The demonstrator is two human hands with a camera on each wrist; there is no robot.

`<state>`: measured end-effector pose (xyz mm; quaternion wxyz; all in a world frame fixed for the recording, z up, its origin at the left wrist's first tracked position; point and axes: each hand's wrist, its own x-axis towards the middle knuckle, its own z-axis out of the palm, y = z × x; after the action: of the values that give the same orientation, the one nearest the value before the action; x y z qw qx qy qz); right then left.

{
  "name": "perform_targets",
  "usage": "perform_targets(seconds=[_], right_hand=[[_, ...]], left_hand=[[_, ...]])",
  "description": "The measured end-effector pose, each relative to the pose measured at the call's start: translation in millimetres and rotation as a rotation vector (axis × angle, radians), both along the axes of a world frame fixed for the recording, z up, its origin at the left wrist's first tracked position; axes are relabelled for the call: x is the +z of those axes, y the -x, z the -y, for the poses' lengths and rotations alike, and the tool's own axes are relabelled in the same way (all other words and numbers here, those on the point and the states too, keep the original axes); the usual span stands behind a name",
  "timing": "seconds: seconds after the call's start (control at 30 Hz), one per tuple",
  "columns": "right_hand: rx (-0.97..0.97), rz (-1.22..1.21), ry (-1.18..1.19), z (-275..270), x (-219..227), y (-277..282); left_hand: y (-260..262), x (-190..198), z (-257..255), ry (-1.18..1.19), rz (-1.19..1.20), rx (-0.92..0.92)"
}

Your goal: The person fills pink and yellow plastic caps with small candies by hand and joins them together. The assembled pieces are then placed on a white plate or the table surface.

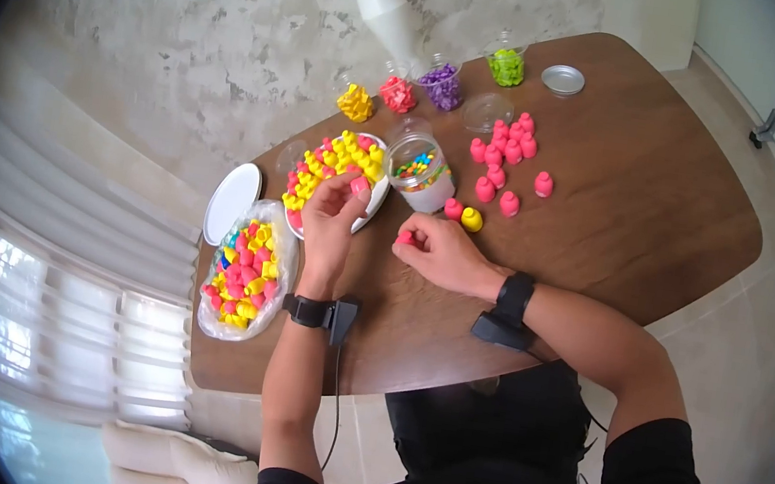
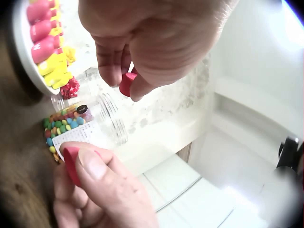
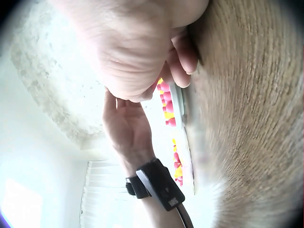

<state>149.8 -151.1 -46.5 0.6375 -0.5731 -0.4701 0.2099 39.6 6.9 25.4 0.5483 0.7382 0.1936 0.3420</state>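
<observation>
My left hand (image 1: 329, 225) pinches a small pink plastic piece (image 1: 360, 186) over the near edge of the white plate (image 1: 377, 203). In my right hand (image 1: 452, 256), thumb and fingers pinch a pink cup-shaped piece (image 2: 71, 165), whose rim shows in the left wrist view. The two pieces are apart. A clear jar of colourful candies (image 1: 421, 173) stands just beyond the hands. Beside it, close to the right hand, are a pink bottle-shaped container (image 1: 453, 209) and a yellow one (image 1: 472, 220). Yellow and pink pieces (image 1: 329, 168) heap the plate.
Several pink containers (image 1: 509, 203) stand at the right. Along the back edge are cups of yellow (image 1: 356, 103), pink (image 1: 398, 95), purple (image 1: 442, 87) and green pieces (image 1: 506, 67). A plastic bag (image 1: 218, 325) of coloured pieces and a white lid (image 1: 232, 204) lie left.
</observation>
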Motion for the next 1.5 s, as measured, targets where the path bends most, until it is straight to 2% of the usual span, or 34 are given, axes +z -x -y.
perform_targets(seconds=[0.17, 0.27, 0.33, 0.43, 0.5, 0.67, 0.8, 0.97, 1.1, 1.3, 1.5], right_hand=[[0.041, 0.020, 0.060, -1.9, 0.8, 0.4], [0.111, -0.078, 0.144, 0.6, 5.9, 2.0], [0.124, -0.119, 0.160, 1.9, 8.7, 4.0], [0.121, -0.190, 0.182, 0.0, 8.1, 3.1], [0.089, -0.199, 0.095, -1.7, 7.7, 3.7], [0.077, -0.241, -0.057, -2.9, 7.7, 3.7], [0.108, -0.293, 0.153, 7.2, 20.0, 1.8], [0.094, -0.278, 0.144, 7.5, 16.9, 4.9], [0.096, -0.249, 0.193, 8.4, 16.9, 2.9], [0.098, -0.177, 0.145, 7.8, 14.1, 3.3], [0.072, -0.228, 0.128, 7.1, 18.1, 8.1]], left_hand=[[16.3, -35.0, -7.0, 0.355, 0.118, -0.154], [22.8, -41.5, -10.6, 0.653, 0.134, -0.313], [28.0, -42.2, -13.8, 0.694, 0.139, -0.434], [32.2, -37.7, -9.1, 0.758, 0.124, -0.463], [31.9, -37.1, -8.4, 0.793, 0.109, -0.511], [30.8, -39.4, -1.3, 0.814, 0.033, -0.529], [28.3, -43.3, 3.3, 0.799, 0.012, -0.535], [30.3, -50.3, -0.4, 0.736, -0.021, -0.556], [30.2, -48.8, 0.9, 0.713, -0.017, -0.514], [28.5, -49.8, 1.9, 0.629, -0.039, -0.457], [28.2, -50.7, 0.5, 0.622, -0.048, -0.461]])
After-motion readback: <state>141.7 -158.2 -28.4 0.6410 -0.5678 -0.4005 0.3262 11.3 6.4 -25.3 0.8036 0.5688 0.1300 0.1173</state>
